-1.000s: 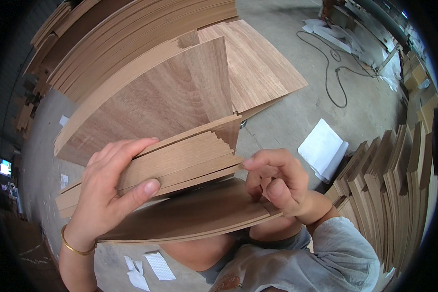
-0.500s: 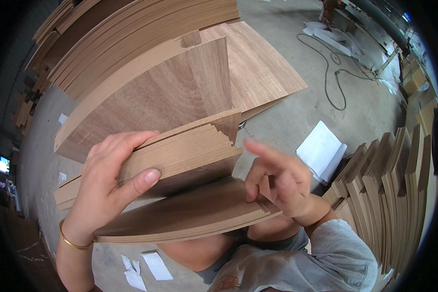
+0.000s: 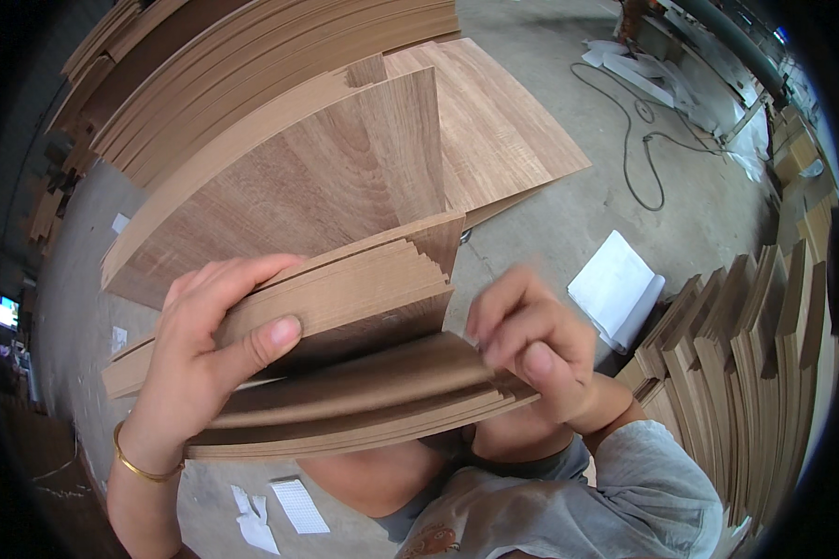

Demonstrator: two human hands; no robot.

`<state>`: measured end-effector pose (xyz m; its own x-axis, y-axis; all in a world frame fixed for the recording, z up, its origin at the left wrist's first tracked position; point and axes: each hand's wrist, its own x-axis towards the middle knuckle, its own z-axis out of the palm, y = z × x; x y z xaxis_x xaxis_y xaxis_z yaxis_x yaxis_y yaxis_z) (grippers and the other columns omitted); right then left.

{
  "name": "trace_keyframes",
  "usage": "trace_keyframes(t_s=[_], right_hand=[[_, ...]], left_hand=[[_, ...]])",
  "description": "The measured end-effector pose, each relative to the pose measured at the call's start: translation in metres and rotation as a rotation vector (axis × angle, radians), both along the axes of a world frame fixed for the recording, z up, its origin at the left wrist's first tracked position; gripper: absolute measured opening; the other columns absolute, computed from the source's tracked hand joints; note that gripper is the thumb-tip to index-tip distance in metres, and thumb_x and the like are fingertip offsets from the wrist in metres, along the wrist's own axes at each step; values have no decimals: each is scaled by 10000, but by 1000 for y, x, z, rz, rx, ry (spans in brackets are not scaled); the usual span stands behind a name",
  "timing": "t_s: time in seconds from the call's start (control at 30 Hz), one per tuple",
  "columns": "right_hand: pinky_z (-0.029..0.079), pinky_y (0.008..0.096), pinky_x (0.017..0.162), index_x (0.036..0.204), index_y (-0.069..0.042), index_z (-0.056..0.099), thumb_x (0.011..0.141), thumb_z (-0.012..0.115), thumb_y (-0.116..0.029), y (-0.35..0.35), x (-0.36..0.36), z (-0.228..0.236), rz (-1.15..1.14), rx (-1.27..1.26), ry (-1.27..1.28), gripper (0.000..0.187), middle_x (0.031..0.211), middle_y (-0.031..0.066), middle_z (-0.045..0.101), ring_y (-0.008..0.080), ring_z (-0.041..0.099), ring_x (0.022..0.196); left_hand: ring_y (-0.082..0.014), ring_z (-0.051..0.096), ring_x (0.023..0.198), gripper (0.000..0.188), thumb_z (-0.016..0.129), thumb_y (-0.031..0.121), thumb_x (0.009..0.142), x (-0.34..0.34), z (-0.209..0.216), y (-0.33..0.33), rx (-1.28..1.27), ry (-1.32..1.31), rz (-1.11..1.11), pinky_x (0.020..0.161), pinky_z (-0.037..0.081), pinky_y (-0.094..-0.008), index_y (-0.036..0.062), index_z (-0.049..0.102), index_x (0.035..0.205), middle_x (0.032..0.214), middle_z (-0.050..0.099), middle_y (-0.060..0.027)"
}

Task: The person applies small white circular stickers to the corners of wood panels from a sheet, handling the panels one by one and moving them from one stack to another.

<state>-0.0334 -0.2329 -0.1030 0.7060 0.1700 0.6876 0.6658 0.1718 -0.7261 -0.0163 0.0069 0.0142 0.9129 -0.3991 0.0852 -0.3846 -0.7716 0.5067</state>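
Observation:
My left hand (image 3: pixel 200 335) is closed over the top of a stack of wood boards (image 3: pixel 364 289) standing on edge, thumb on the near side and fingers over the far side. Nearer to me, more thin boards (image 3: pixel 373 430) lean toward my legs. One wood board (image 3: pixel 373 380) stands apart between the two groups. At its right end is my right hand (image 3: pixel 536 340), fingers curled in against the corner. Motion smears the fingertips, and the exact grip there is partly hidden.
Beyond the stack stand a large wood-grain panel (image 3: pixel 317 158) and a tall pile of boards (image 3: pixel 280 56). A flat panel (image 3: pixel 494 121) lies on the floor. White paper (image 3: pixel 615 284), upright boards (image 3: pixel 736 345) and a cable (image 3: pixel 648 168) are to the right.
One board has come away from the near group toward the far stack. My right hand's extended index finger has curled in. My left hand has stayed in place on the stack.

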Motion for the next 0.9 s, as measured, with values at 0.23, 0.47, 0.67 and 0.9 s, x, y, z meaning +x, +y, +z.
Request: trace_keyframes(t_s=[0.23,0.47,0.67,0.9], right_hand=[[427,262,545,1205,-5,483,919,373,-304,-5,3,20,180,6,333,428,593,69,525,156,533,563],[408,233,461,1105,56,525,893,294,-520,1,12,20,-29,-230,101,656,421,-3,431,131,489,439],[388,246,455,1020,11,568,873,314,-553,0,18,23,-139,-340,-57,636,460,9,469,137,484,452],[341,267,449,1018,-45,589,896,279,-514,-8,17,27,-257,-512,-212,575,536,12,493,145,459,447]], left_hand=[[-241,519,891,376,608,321,763,8,-5,2,-3,-45,-7,836,335,-328,40,584,1012,923,594,-105],[-236,515,915,383,625,313,752,1,0,0,56,-72,-4,863,316,-330,49,580,1025,938,595,-102],[-229,505,944,391,639,307,745,-3,-1,2,30,-45,11,895,286,-334,54,574,1037,967,593,-92],[-226,503,951,370,628,297,762,0,-1,2,49,-50,-21,898,281,-335,55,568,1036,967,591,-88]])
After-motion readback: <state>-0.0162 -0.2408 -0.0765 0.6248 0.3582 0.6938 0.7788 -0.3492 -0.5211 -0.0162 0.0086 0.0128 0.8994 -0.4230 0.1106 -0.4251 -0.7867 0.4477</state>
